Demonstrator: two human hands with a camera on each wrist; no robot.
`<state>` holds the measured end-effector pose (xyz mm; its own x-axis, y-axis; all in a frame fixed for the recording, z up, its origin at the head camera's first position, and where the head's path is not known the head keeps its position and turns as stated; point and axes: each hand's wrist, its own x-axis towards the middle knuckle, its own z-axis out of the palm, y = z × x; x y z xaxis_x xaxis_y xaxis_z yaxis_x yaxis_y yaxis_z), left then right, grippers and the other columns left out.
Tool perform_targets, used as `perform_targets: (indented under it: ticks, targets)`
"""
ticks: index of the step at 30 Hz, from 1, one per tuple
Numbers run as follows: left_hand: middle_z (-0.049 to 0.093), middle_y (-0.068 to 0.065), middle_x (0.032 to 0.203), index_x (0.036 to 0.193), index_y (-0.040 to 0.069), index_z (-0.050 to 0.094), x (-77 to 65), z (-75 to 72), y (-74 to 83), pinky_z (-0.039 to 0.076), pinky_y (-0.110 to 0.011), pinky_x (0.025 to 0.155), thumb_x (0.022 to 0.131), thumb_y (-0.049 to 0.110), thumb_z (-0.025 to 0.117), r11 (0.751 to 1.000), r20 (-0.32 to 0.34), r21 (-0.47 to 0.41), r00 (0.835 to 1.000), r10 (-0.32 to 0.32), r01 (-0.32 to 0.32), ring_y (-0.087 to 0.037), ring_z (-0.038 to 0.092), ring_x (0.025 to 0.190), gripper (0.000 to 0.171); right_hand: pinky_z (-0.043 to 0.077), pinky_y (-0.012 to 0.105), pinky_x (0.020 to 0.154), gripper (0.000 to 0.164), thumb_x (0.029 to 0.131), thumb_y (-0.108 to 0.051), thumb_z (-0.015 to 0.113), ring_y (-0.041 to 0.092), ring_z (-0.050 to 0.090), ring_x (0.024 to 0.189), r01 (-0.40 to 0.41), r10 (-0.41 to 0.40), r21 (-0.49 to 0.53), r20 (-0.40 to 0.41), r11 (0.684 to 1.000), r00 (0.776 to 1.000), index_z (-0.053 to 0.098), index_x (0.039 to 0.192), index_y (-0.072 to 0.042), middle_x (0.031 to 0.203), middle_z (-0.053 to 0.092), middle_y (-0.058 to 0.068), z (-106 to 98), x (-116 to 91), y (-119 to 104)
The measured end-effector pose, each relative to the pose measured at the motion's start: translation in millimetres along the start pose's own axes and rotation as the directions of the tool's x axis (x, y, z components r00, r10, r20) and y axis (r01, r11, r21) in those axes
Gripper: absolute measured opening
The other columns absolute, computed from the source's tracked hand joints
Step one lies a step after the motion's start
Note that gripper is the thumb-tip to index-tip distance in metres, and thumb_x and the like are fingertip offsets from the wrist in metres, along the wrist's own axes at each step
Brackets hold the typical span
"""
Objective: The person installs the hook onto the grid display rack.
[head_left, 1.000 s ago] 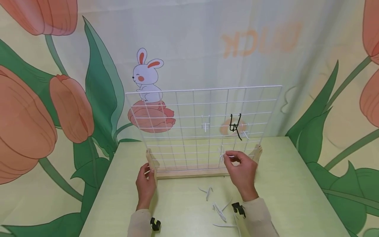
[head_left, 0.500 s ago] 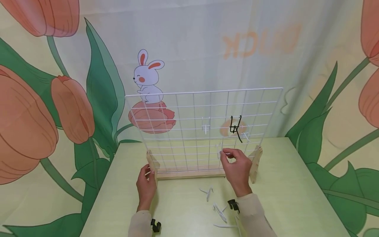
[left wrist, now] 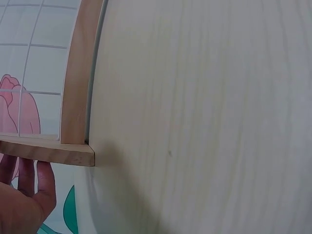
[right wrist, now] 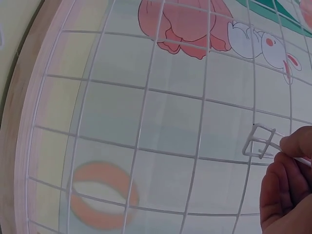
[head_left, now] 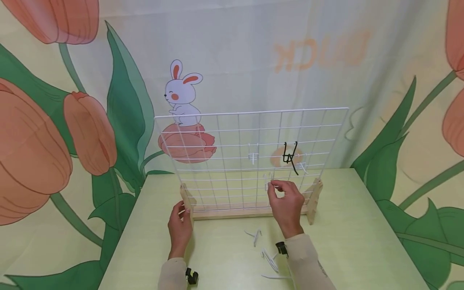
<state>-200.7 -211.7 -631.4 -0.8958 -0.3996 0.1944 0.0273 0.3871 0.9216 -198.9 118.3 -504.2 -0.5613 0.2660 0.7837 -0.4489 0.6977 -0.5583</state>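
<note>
My right hand (head_left: 287,206) pinches a white wire display hook (right wrist: 262,140) by its prong between thumb and fingers. The hook's square wire backing lies against the white wire grid panel (head_left: 217,114), low and right of its middle. This panel stands upright in a wooden stand (head_left: 232,215) on the table. At the stand's left end, my left hand (head_left: 179,231) touches the outer side of the wooden side piece (left wrist: 58,153) with its fingertips, the fingers loosely bent. The left thumb is out of sight in the left wrist view.
A black hook (head_left: 288,158) hangs on the grid's right half. White hooks hang nearby, one left of it (head_left: 253,156) and one at its lower right (head_left: 302,165). Several loose white hooks (head_left: 270,261) lie on the table before the stand. A curtain with printed tulips (head_left: 90,135) hangs behind.
My right hand has shifted slightly left and upward along the grid with the white hook. My left hand keeps its place at the stand's left end.
</note>
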Motion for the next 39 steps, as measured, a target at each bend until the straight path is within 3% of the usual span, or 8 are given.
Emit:
perform_targets:
  ticks: [9, 18, 39]
  targets:
    - [0.063, -0.009, 0.126, 0.136, 0.018, 0.054, -3.1, 2.3, -1.2, 0.053, -0.052, 0.089, 0.101, 0.019, 0.057, 1.000, -0.011, 0.005, 1.000, 0.004, -0.004, -0.030, 0.063, 0.112, 0.035, 0.054, 0.039, 0.063, 0.005, 0.081, -0.008, 0.075, 0.022, 0.065, 0.074, 0.091, -0.092, -0.063, -0.027, 0.994, 0.995, 0.077, 0.086, -0.006, 0.081, 0.073, 0.006, 5.8, -6.6, 6.6]
    - [0.064, -0.008, 0.125, 0.133, 0.019, 0.055, -2.6, 2.9, -0.1, 0.054, -0.050, 0.087, 0.101, 0.020, 0.058, 1.000, -0.016, -0.002, 1.000, 0.016, -0.016, -0.029, 0.065, 0.110, 0.033, 0.056, 0.040, 0.067, 0.007, 0.082, -0.010, 0.078, 0.022, 0.065, 0.078, 0.083, -0.081, -0.086, 0.017, 0.993, 0.997, 0.077, 0.088, -0.006, 0.082, 0.073, 0.006, 4.8, -10.7, 7.6]
    - [0.061, -0.007, 0.127, 0.136, 0.020, 0.052, -1.4, 2.3, 0.2, 0.053, -0.051, 0.091, 0.102, 0.024, 0.055, 1.000, -0.002, 0.003, 1.000, -0.011, 0.011, -0.028, 0.062, 0.115, 0.034, 0.055, 0.039, 0.064, 0.012, 0.078, -0.010, 0.082, 0.021, 0.066, 0.075, 0.092, -0.093, -0.048, -0.002, 0.995, 0.996, 0.078, 0.089, -0.007, 0.082, 0.074, 0.005, 5.1, -20.5, 8.6]
